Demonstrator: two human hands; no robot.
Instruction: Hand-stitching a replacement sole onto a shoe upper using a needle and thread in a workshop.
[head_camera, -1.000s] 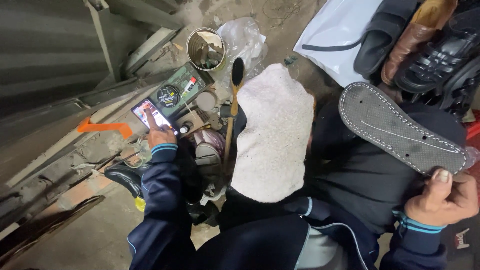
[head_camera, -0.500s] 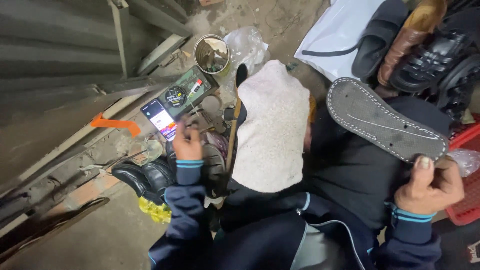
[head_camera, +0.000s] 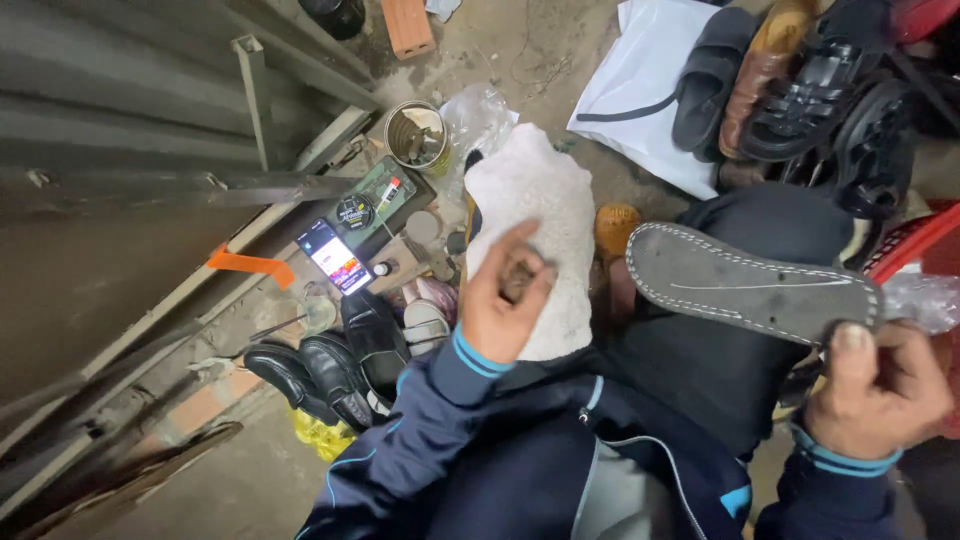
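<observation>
One tin can holds bits; right grip clasps grey sole, left grip loosely curled, empty.

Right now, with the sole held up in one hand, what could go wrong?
The right hand pinches the grey shoe sole only at one end, so it could slip or sag. The left hand hovers over the white cloth; a careless reach might knock the lit phone or the open tin can.

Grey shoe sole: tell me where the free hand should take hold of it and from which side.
Grip the free toe end of the grey shoe sole, coming from the left. It lies roughly flat over the knee; the right hand pinches its right end, leaving the left end clear for the left hand.
</observation>
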